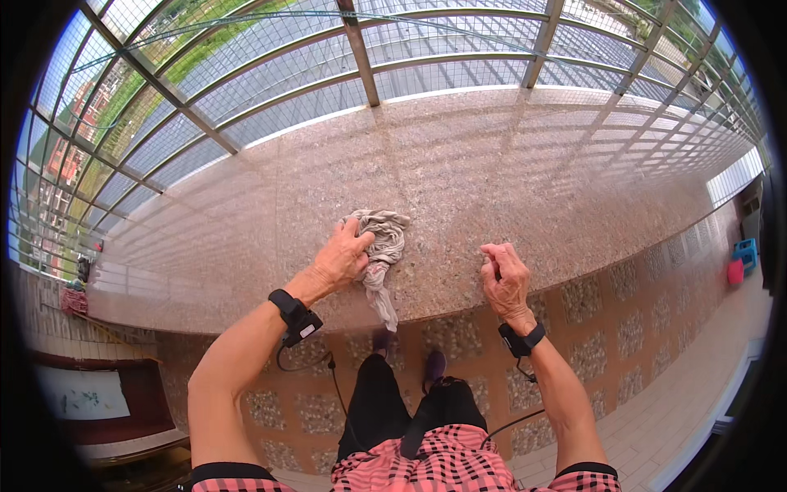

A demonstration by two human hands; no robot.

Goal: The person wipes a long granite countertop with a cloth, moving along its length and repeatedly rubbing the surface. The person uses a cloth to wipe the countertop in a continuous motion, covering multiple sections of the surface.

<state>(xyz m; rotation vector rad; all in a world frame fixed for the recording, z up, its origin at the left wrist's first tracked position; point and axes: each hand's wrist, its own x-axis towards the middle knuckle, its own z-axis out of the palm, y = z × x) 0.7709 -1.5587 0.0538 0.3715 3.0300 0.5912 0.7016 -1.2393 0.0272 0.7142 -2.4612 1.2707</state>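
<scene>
A crumpled, greyish-beige cloth (386, 237) lies on the polished speckled stone ledge (455, 166), one twisted end reaching the near edge. My left hand (346, 252) grips the cloth's left side, fingers curled into it. To the right, my right hand (506, 277) is over the ledge near its front edge, apart from the cloth, with its fingers curled and nothing visible in them. Each wrist wears a black strapped device with a cable.
A metal railing with mesh (363, 55) runs along the ledge's far side. A mop head (74, 301) is at the ledge's left end. A blue plastic stool (745, 255) and a pink container (735, 271) stand at far right. Pebble-patterned floor (578, 301) lies below.
</scene>
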